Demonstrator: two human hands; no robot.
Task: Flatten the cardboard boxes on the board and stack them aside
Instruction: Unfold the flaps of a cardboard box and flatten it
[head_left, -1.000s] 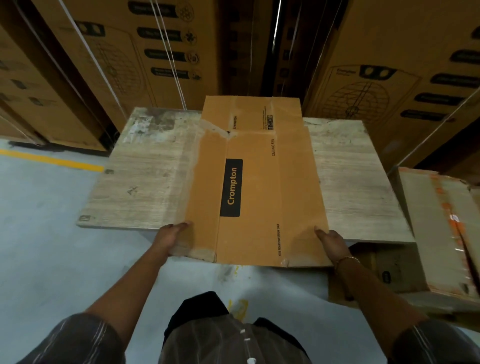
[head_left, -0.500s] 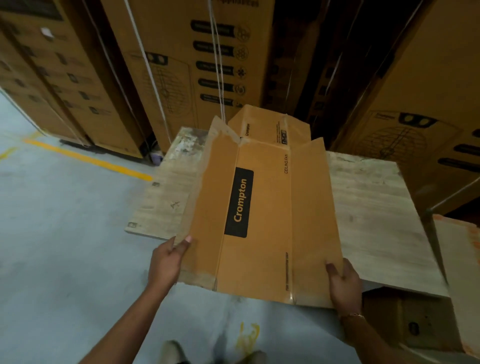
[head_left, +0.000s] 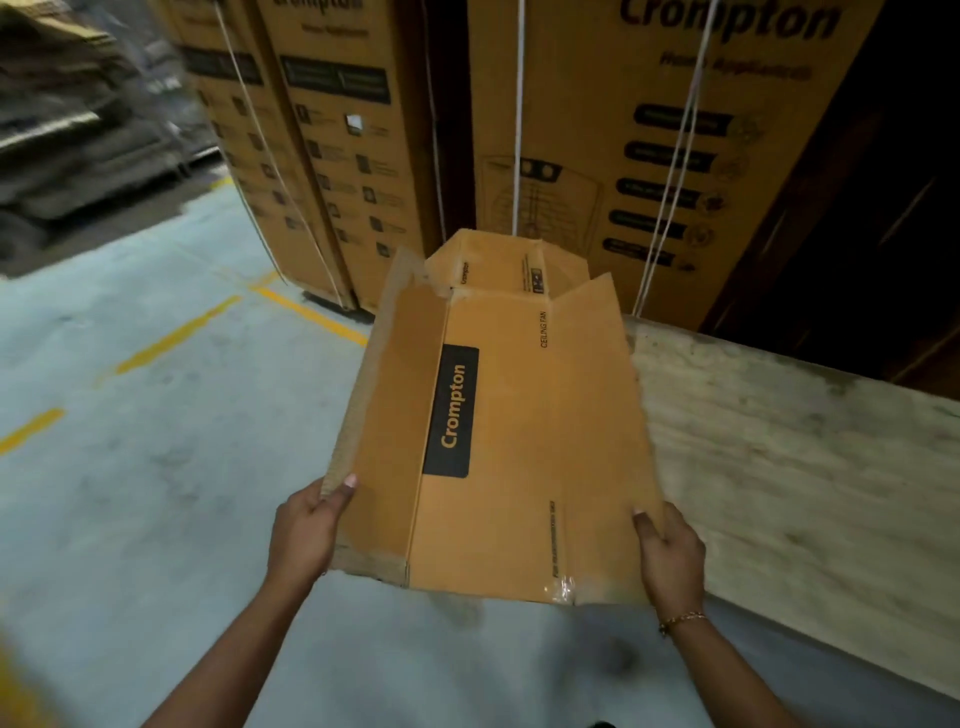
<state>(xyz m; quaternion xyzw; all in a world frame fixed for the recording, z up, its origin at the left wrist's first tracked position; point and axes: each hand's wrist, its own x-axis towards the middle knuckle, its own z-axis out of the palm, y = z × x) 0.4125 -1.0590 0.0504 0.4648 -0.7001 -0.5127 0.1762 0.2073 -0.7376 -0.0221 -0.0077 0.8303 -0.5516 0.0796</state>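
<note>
Two grips carry the flattened Crompton carton (head_left: 519, 467) at frame centre: your left grip (head_left: 306, 530) pinches its lower-left edge, your right grip (head_left: 670, 561) pinches its lower-right corner, beside the desk (head_left: 779, 467).

- Flattened box (head_left: 519, 457), black label (head_left: 451, 410): "Crompton", orange letters, running lengthwise.
- Same box, along a fold: "CEILING FAN".
- Far flap (head_left: 493, 262): small "Crompton" (other print there too fine to read).
- Stacked carton (head_left: 582, 104) behind: large "Crompton"; line beneath blurred.

A warehouse: tall strapped stacks of cartons (head_left: 639, 156) stand on a concrete floor (head_left: 130, 467) with yellow lines (head_left: 176, 338).
</note>
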